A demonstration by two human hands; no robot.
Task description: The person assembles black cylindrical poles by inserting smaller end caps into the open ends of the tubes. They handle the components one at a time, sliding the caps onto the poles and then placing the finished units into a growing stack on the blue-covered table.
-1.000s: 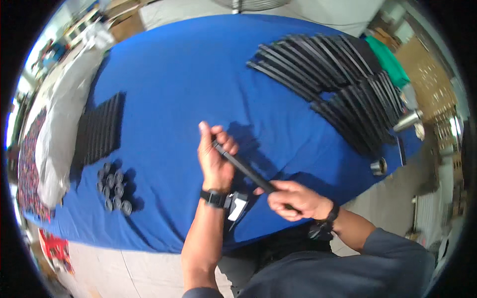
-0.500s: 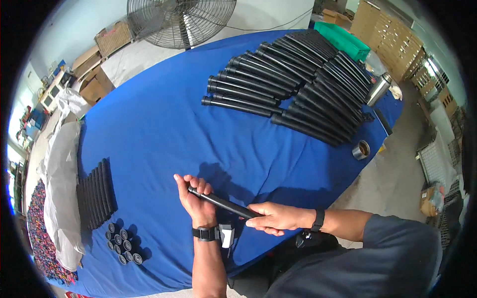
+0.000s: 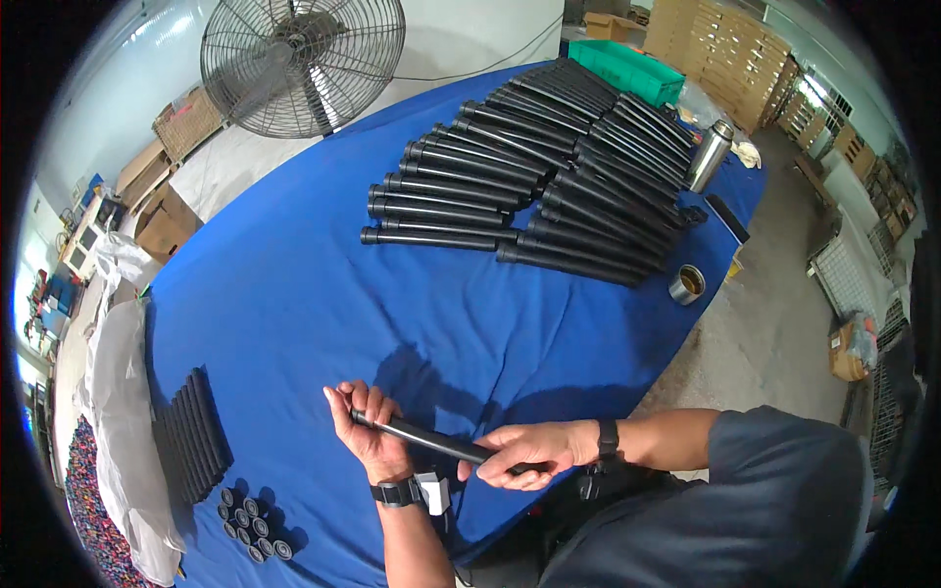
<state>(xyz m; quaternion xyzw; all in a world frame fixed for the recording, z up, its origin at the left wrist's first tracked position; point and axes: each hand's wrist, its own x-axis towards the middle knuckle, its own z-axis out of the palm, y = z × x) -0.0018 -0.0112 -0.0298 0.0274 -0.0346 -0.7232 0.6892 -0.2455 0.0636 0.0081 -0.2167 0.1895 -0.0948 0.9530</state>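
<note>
Both hands clamp a black tube [image 3: 431, 441] over the surface's near edge: left hand [image 3: 368, 436] with fingers wrapped round its far end, right hand [image 3: 524, 453] closed on the near end. It looks stiff, light and smooth, best gripped near the ends. Brown cartons [image 3: 162, 196] sit beyond the left edge, a green crate [image 3: 627, 69] past the far corner.

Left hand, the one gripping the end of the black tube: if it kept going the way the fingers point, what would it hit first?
The left hand points up-left across bare blue tablecloth; that way looks free, though depth is unclear.
</note>
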